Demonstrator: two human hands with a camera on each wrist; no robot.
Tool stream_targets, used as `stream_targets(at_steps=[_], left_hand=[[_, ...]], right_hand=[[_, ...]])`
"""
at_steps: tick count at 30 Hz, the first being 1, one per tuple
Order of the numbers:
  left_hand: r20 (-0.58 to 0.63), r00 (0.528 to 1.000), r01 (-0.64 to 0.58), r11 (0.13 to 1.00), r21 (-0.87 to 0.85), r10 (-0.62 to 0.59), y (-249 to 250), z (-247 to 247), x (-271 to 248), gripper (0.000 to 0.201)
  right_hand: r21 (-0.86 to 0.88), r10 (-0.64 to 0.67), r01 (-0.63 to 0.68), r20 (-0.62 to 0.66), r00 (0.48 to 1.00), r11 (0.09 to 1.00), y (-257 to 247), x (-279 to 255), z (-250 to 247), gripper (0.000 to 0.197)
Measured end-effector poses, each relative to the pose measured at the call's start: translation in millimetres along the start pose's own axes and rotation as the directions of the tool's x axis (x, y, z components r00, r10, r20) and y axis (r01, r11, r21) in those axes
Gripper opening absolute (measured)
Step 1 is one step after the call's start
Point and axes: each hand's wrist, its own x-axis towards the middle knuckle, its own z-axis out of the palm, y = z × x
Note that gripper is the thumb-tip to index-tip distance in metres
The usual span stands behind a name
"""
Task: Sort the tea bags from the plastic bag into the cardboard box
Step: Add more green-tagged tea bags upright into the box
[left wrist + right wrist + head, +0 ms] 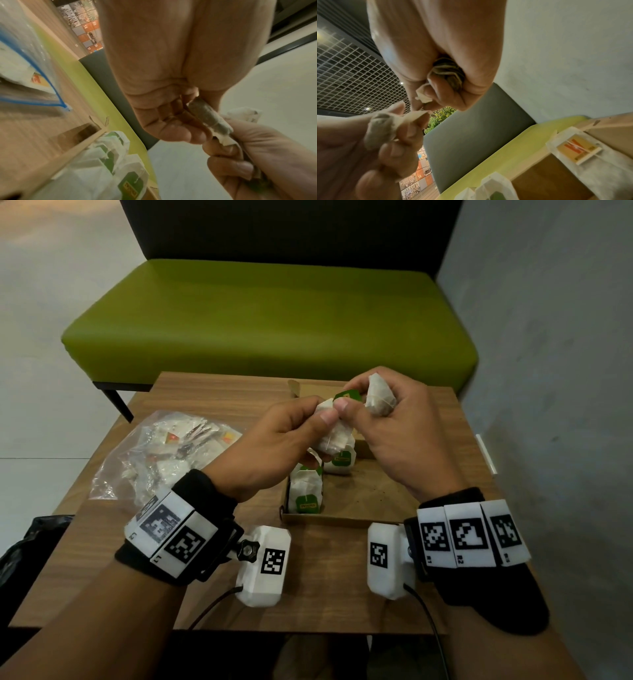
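Both hands hover over the open cardboard box [342, 520]. My left hand [318, 419] pinches a white tea bag [334, 436] between thumb and fingers; the left wrist view shows that tea bag [209, 116] at its fingertips. My right hand [356, 405] clutches another tea bag [378, 397] with a green tag [347, 396] in its curled fingers, and its thumb meets the left thumb at the first bag's top corner. Green-tagged tea bags [306, 491] stand in the box's left part. The clear plastic bag [164, 453] of tea bags lies on the table to the left.
The small wooden table [325, 594] carries everything. A green bench [267, 313] stands behind it and a grey wall [548, 337] runs along the right. A tea bag with an orange-yellow tag [578, 150] lies near the box's right side. A black bag [30, 546] sits lower left.
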Motion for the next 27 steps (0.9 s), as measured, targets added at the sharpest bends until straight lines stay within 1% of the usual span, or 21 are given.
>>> stream_targets(at_steps=[2,6,7,12,14,17,19,21,23,25,27], left_hand=[[-0.006,1.0,-0.004,1.0,-0.01,0.004,-0.4,-1.2,-0.2,0.047],[-0.017,0.999,0.034,0.999,0.016,-0.034,-5.5,-5.9,0.5,0.029],[-0.011,0.999,0.042,0.999,0.022,-0.042,-6.1,-6.7,0.0,0.027],[0.057,0.998,0.042,0.998,-0.052,-0.039,-2.2,-7.0,-2.9,0.043],[0.076,0.996,0.047,0.997,-0.065,-0.042,-1.1,-7.2,-3.7,0.04],[0.07,0.995,0.071,0.995,-0.067,-0.066,-0.8,-7.3,-4.4,0.035],[0.058,0.995,0.09,0.994,-0.067,-0.086,-0.8,-7.1,-4.3,0.037],[0.05,0.993,0.106,0.992,-0.072,-0.103,-0.5,-6.2,-3.9,0.039],[0.045,0.992,0.12,0.988,-0.101,-0.116,-0.4,-5.0,-3.1,0.034],[0.009,0.991,0.131,0.98,-0.148,-0.131,-0.7,-4.4,-2.0,0.029],[-0.041,0.989,0.134,0.974,-0.181,-0.144,-1.4,-4.3,-0.9,0.024]], right_hand=[[0.017,0.011,-0.011,-0.018,1.0,1.0,1.2,-0.1,0.3,0.011],[0.041,-0.004,0.006,-0.049,0.999,0.999,1.4,1.6,1.7,0.009],[0.048,-0.007,0.01,-0.061,0.998,0.999,1.5,2.2,2.2,0.009],[0.091,-0.004,0.009,-0.062,0.998,0.996,3.1,2.6,3.9,0.009],[0.108,0.002,0.005,-0.068,0.998,0.994,3.4,2.7,3.6,0.01],[0.13,-0.002,0.012,-0.077,0.997,0.991,4.1,3.0,3.1,0.01],[0.138,0.001,0.009,-0.075,0.997,0.99,5.3,2.6,4.5,0.01],[0.139,0.005,0.004,-0.063,0.998,0.99,6.2,2.2,6.2,0.009],[0.148,0.0,0.003,-0.017,1.0,0.989,6.4,1.4,6.5,0.009],[0.138,-0.011,0.004,0.051,0.999,0.99,6.5,-0.1,6.1,0.011],[0.081,-0.016,0.01,0.073,0.997,0.997,7.2,-1.2,5.8,0.016]])
